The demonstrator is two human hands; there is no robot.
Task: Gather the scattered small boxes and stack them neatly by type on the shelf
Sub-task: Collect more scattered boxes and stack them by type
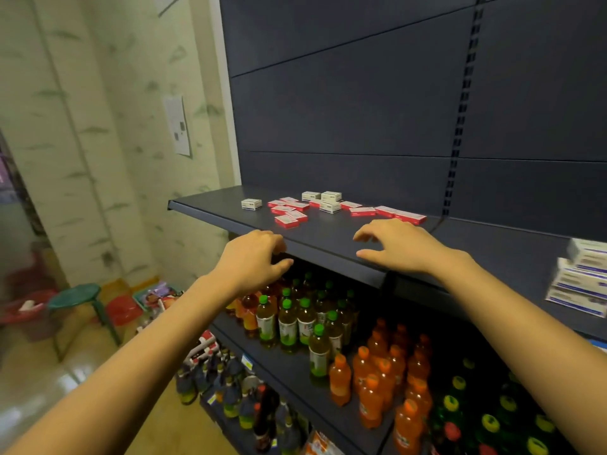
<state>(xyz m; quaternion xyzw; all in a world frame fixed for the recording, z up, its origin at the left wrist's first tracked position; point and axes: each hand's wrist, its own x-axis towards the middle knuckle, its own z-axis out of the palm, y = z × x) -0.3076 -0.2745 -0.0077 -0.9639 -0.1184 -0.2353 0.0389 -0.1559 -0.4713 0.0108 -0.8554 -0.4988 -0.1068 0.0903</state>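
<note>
- Stool, round, green, plastic-topped (75, 295), stands on the floor well to the left of the dark grey metal shelf board (328, 238) and lower down.
- Left hand (253, 257) is at the front edge of that board, near its left end. The fingers are loosely curled and hold nothing.
- One small white cardboard box (251, 204) lies alone on the board, furthest left of the boxes.
- Flat red-and-white boxes (289, 211) lie scattered just right of it, some overlapping.
- Three more small white boxes (330, 201) sit mid-board, close together, towards the back panel.
- Right hand (400, 246) is over the front half of the board, palm down, with its fingers spread and slack and nothing in them. I cannot tell whether it touches the surface.
- A loose row of red flat boxes (387, 213) runs just beyond its fingertips.
- Larger white-and-purple cartons (581, 277) are piled unevenly at the far right, on the next section of shelving.
- Under the board stand green-capped bottles (295, 320) and orange drink bottles (387, 372).
</note>
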